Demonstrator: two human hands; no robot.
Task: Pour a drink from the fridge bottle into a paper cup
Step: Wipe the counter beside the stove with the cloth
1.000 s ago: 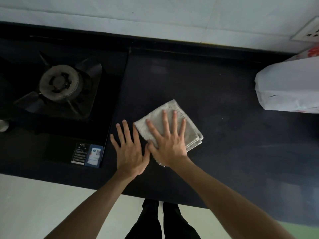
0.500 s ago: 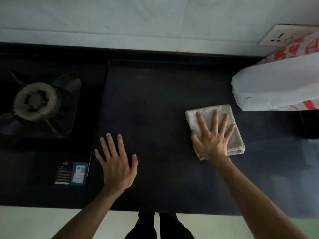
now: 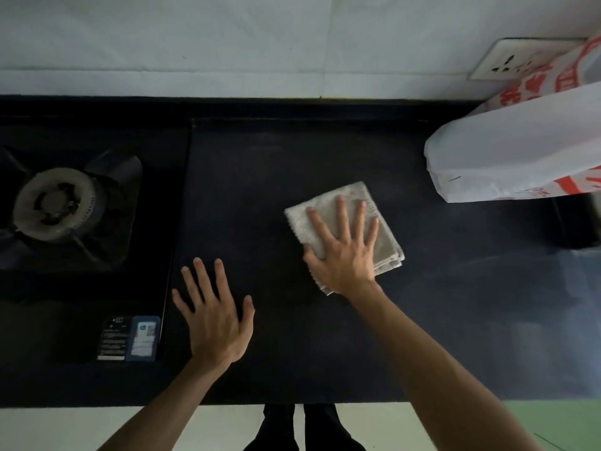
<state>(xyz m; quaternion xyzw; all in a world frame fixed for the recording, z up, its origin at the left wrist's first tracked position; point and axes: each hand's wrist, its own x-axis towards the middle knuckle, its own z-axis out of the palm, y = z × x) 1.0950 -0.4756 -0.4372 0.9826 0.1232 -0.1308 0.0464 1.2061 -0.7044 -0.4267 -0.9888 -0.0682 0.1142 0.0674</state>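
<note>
**Head view: a hand presses a cloth on the dark table**

Head view shows the folded cloth (image 3: 357, 222) nearer the gas burner (image 3: 57, 203) than it was half a second ago. Back then it lay close under the white bag (image 3: 507, 157). Now it sits between the burner and the bag, well apart from both.

The right hand (image 3: 344, 252) lies flat on the cloth, fingers spread wide, pointing away from the person. Its grip is loose: the palm presses down and nothing is grasped.

The left hand (image 3: 214, 317) rests flat on the bare table (image 3: 455, 304), just beside the burner's stove edge. Its fingers are spread too, and its grip is released, with nothing in it.

The fridge bottle and the paper cup cannot be seen in this view.
</note>
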